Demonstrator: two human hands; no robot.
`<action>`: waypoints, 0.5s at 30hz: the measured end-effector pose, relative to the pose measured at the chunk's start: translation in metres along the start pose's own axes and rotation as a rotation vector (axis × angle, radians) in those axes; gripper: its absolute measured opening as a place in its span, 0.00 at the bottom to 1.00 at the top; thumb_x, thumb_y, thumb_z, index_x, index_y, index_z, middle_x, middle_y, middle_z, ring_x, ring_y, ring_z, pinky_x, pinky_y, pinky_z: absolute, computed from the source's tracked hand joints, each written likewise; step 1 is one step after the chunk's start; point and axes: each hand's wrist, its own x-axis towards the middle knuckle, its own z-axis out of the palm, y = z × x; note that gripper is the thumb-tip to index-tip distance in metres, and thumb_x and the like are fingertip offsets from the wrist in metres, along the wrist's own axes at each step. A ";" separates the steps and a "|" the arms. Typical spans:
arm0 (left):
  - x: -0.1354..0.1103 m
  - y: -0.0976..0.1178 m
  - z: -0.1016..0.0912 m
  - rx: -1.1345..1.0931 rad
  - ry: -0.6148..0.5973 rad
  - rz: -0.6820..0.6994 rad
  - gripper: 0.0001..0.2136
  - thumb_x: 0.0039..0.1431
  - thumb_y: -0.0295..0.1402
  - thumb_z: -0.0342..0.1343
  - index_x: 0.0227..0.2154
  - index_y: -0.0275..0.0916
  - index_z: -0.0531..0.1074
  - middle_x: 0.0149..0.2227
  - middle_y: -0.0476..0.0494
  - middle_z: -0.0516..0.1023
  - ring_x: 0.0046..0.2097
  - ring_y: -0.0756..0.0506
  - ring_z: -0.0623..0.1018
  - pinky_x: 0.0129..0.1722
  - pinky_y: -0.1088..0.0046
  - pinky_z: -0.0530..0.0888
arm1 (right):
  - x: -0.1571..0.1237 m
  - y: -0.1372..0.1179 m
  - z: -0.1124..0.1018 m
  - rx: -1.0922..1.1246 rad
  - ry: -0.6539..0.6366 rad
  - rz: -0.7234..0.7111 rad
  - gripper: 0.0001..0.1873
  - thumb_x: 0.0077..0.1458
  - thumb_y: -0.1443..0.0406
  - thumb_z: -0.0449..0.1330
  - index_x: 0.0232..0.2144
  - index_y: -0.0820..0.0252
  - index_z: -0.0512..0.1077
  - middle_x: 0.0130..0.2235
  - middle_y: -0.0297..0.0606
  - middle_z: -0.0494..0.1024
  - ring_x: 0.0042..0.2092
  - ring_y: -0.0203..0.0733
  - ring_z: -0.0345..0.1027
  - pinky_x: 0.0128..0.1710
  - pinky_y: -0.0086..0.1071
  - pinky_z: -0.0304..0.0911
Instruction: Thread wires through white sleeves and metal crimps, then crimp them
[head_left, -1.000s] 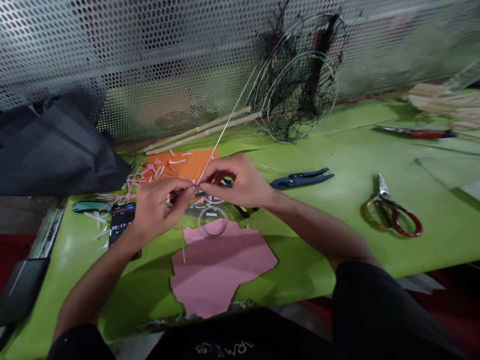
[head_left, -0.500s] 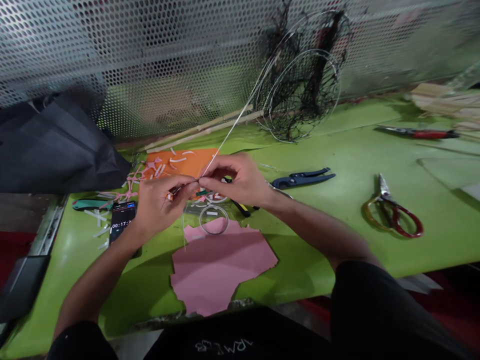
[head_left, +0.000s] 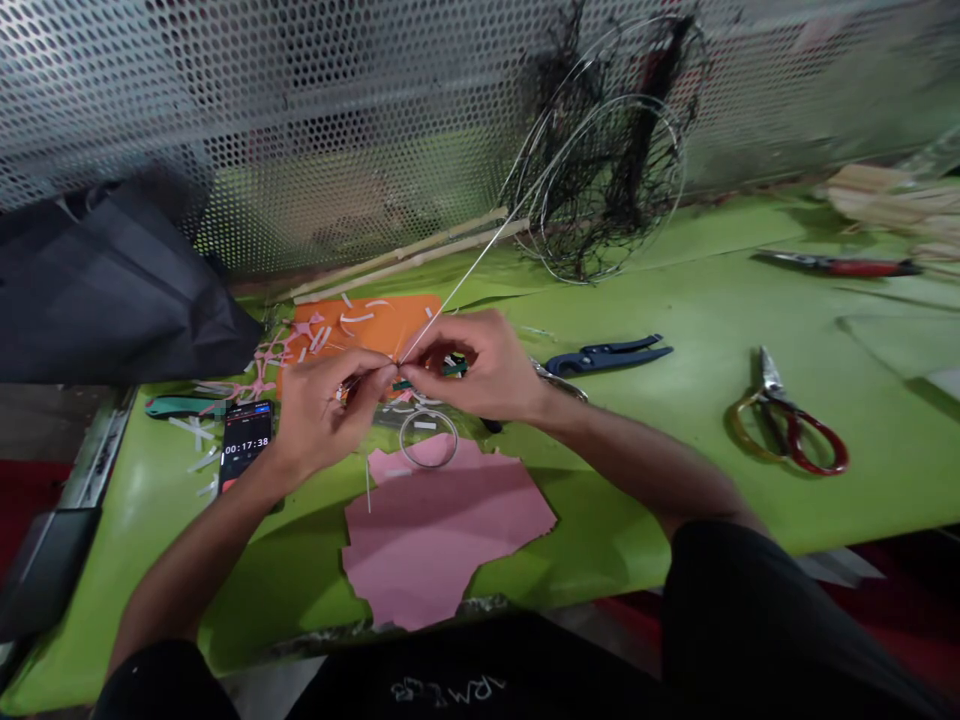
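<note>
My left hand (head_left: 319, 410) and my right hand (head_left: 487, 365) meet fingertip to fingertip above the table. Both are closed in a pinch on a thin, pale wire (head_left: 480, 258). It slants from my right fingers up and away to the right, in front of the wire hoops. What exactly lies between the fingertips is hidden. Below the hands, a small metal ring (head_left: 403, 440) rests on a ragged sheet of pink paper (head_left: 442, 530). A short white strand (head_left: 368, 488) shows under my left hand.
Orange sheet (head_left: 375, 312) with paper scraps lies behind my hands; a phone timer (head_left: 246, 445) and green-handled tool (head_left: 176, 406) sit left. Dark-blue cutters (head_left: 604, 357), scissors (head_left: 787, 425) and red-handled pliers (head_left: 840, 264) lie right. Wire hoops with black netting (head_left: 630, 190) lean against the perforated panel (head_left: 322, 80).
Both hands keep their pinch, and my right hand has turned slightly. The pale wire's far part has swung a little lower and to the right.
</note>
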 end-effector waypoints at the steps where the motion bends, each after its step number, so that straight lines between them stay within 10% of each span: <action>1: 0.000 0.000 0.000 -0.014 0.002 -0.008 0.07 0.64 0.27 0.59 0.30 0.39 0.77 0.23 0.53 0.79 0.23 0.54 0.75 0.26 0.78 0.71 | -0.001 0.000 0.001 0.001 0.009 -0.008 0.02 0.53 0.67 0.66 0.29 0.62 0.77 0.28 0.33 0.82 0.27 0.30 0.71 0.26 0.23 0.68; 15: 0.001 0.003 -0.002 -0.122 -0.012 -0.060 0.08 0.64 0.28 0.60 0.28 0.39 0.77 0.19 0.55 0.75 0.19 0.55 0.71 0.21 0.77 0.65 | 0.001 -0.008 -0.005 0.045 -0.049 0.039 0.04 0.54 0.66 0.67 0.29 0.62 0.76 0.27 0.33 0.80 0.26 0.30 0.69 0.25 0.23 0.66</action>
